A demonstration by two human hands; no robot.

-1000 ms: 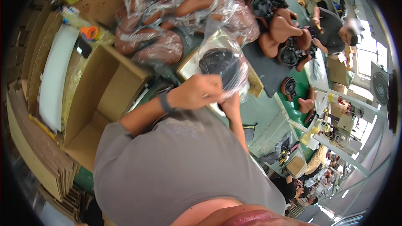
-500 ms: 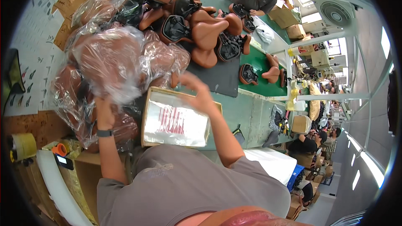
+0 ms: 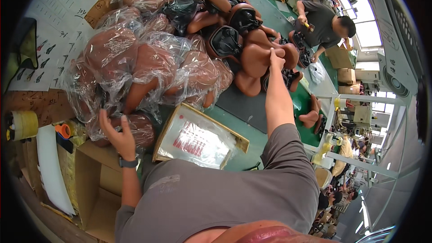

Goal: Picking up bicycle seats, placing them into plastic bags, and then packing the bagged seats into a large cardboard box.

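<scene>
My right arm reaches out over the bench, and my right hand (image 3: 276, 59) is closed round the narrow nose of a brown bicycle saddle (image 3: 257, 58) lying on the unwrapped pile. Other brown saddles around it show black undersides, such as one upturned saddle (image 3: 225, 42). My left hand (image 3: 119, 137) is open, fingers apart, beside the heap of saddles in clear plastic bags. One bagged saddle (image 3: 110, 51) lies on top of that heap. Between my arms, close to my body, sits a shallow carton (image 3: 168, 128) holding a stack of clear plastic bags (image 3: 198, 141) with red print.
A dark mat (image 3: 245, 108) lies under the loose saddles. Across the bench a person (image 3: 321, 24) holds a hammer-like tool near more saddles. An open cardboard box (image 3: 92, 175) stands at lower left, beside a yellow tape roll (image 3: 24, 125). A metal frame (image 3: 360, 162) rises at right.
My left hand has let go of a bagged saddle, now on the heap. My right hand has gone from above the carton to the loose pile and gripped a saddle. The view has turned.
</scene>
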